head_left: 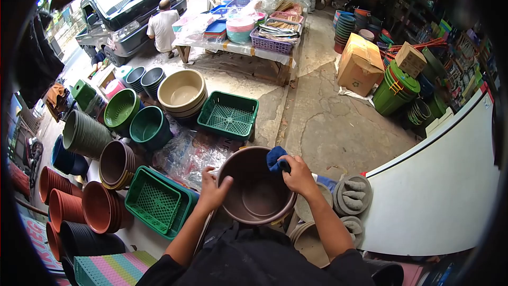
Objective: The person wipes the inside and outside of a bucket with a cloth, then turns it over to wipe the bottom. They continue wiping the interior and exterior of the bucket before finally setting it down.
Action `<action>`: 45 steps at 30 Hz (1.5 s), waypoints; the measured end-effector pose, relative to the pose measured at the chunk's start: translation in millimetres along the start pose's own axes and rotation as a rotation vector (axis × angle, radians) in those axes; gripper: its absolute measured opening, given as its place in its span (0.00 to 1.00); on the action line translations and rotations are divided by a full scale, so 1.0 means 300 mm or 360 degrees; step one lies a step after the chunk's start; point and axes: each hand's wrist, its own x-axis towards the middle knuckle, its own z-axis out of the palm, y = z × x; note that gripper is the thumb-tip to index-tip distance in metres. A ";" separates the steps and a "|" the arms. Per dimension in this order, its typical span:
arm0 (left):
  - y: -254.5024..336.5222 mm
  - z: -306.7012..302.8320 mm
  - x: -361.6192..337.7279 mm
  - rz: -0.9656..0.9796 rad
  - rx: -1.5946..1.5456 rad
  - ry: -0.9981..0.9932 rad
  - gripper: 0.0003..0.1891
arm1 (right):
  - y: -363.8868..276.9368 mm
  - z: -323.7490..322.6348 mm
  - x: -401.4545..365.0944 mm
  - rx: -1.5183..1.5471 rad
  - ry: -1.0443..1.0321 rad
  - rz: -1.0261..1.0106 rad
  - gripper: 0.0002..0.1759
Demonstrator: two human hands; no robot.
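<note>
A deep brown plastic basin [256, 190] rests in front of my body, its hollow facing up toward me. My right hand [297, 173] grips a dark blue cloth [275, 159] at the basin's upper right rim. Beside the left rim is my left hand [213, 193], fingers spread and thumb pointing at the basin, holding nothing. Crinkled clear plastic sheeting [185, 151] lies beyond my left hand. Under my right forearm stand stacked beige pots [311, 243].
Green rectangular baskets [153, 201], terracotta pots [100, 206] and other stacked tubs crowd the left. A green crate [228, 114] stands ahead. Grey stone-like pieces [352, 193] and a white panel [434, 180] are at right. A person [163, 26] crouches near a parked vehicle [127, 10].
</note>
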 end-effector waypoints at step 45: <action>0.123 0.043 -0.004 0.0258 -0.0712 -0.0557 0.19 | -0.223 0.047 -0.067 -0.0610 -0.0323 -0.0835 0.46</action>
